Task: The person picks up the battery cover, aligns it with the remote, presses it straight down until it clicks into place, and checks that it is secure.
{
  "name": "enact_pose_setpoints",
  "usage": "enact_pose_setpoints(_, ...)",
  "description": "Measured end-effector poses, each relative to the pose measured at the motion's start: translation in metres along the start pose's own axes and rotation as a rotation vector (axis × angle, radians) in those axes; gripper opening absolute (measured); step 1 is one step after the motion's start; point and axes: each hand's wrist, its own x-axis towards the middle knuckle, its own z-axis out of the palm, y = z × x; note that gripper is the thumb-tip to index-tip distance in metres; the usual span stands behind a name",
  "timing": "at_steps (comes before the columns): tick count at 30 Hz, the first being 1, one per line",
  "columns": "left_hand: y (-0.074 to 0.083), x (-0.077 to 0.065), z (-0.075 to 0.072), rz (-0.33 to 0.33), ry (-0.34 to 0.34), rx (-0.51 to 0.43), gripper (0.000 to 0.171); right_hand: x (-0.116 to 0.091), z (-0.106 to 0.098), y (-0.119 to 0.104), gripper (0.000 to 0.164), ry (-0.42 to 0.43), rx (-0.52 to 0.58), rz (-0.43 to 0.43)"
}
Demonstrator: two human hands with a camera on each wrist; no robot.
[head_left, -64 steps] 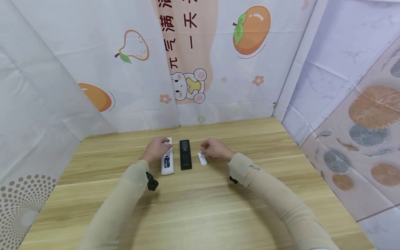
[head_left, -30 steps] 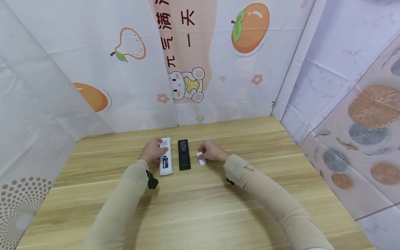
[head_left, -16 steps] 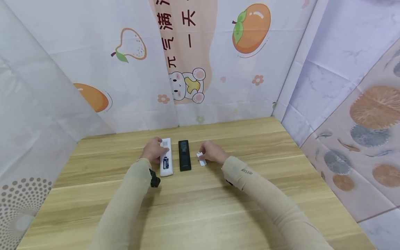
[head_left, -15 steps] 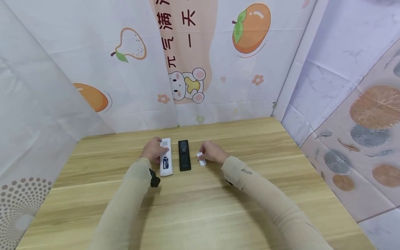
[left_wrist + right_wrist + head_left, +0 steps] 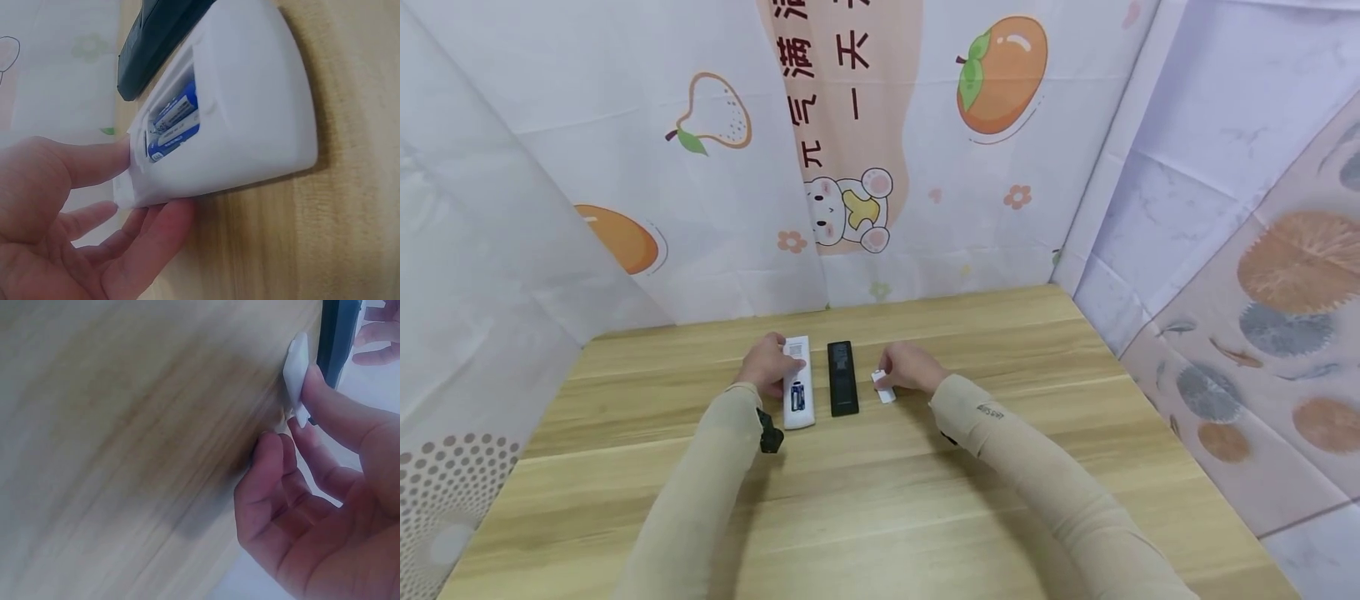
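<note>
A white remote control (image 5: 800, 417) lies back side up on the wooden table, its battery compartment uncovered. Two blue-and-white batteries (image 5: 177, 120) sit inside, as the left wrist view shows. My left hand (image 5: 765, 365) grips the far part of this remote, thumb on the back and fingers along its left side. To the right lies a black remote control (image 5: 842, 379), untouched by either hand. My right hand (image 5: 912, 367) pinches a small white battery cover (image 5: 296, 372) between thumb and finger, close over the table; the other fingers are curled below it.
A wood-grain table (image 5: 850, 508) extends around both hands. Behind it hangs a white printed curtain (image 5: 745, 200), and a patterned cloth (image 5: 1292, 333) covers the right side. Black wrist straps (image 5: 771, 433) sit on both sleeves.
My left hand has settled from over the white remote to a grip at its left side. My right fingers have come down and pinched the battery cover. The last half second shows hardly any motion.
</note>
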Motion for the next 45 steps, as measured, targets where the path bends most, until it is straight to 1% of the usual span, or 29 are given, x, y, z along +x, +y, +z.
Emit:
enact_pose_setpoints(3, 0.000, -0.001, -0.002, -0.009, -0.006, -0.001, 0.069, 0.001, 0.000, -0.001, 0.021, -0.004, -0.002, -0.004)
enact_pose_setpoints(9, 0.004, -0.003, -0.003, -0.003, -0.017, -0.023, 0.070, 0.001, -0.001, -0.002, 0.021, 0.001, -0.002, -0.001)
enact_pose_setpoints(15, 0.003, -0.002, -0.001, -0.024, -0.027, -0.063, 0.070, 0.001, -0.001, -0.001, 0.021, -0.018, -0.030, -0.033)
enact_pose_setpoints(18, 0.005, -0.003, 0.000, -0.023, -0.014, -0.039, 0.070, 0.002, 0.000, 0.000, 0.021, -0.024, -0.028, -0.039)
enact_pose_setpoints(23, 0.009, -0.005, 0.001, 0.006, 0.012, 0.023, 0.067, 0.003, 0.000, -0.001, 0.020, -0.029, -0.009, -0.030)
enact_pose_setpoints(29, 0.010, -0.006, 0.002, 0.003, 0.031, 0.027, 0.065, 0.004, 0.001, -0.001, 0.020, -0.040, -0.003, -0.020)
enact_pose_setpoints(33, 0.011, -0.006, 0.002, -0.015, 0.037, 0.031, 0.064, 0.003, 0.001, -0.001, 0.021, -0.047, -0.016, -0.030)
enact_pose_setpoints(36, 0.012, -0.008, 0.001, -0.025, 0.040, 0.028, 0.064, 0.002, 0.001, -0.001, 0.022, -0.041, -0.025, -0.043)
enact_pose_setpoints(41, 0.012, -0.007, 0.001, -0.016, 0.041, 0.027, 0.063, 0.002, 0.001, 0.000, 0.021, -0.026, -0.021, -0.065)
enact_pose_setpoints(45, 0.011, -0.007, 0.002, -0.020, 0.036, 0.022, 0.063, 0.000, 0.003, 0.000, 0.022, -0.015, -0.017, -0.065)
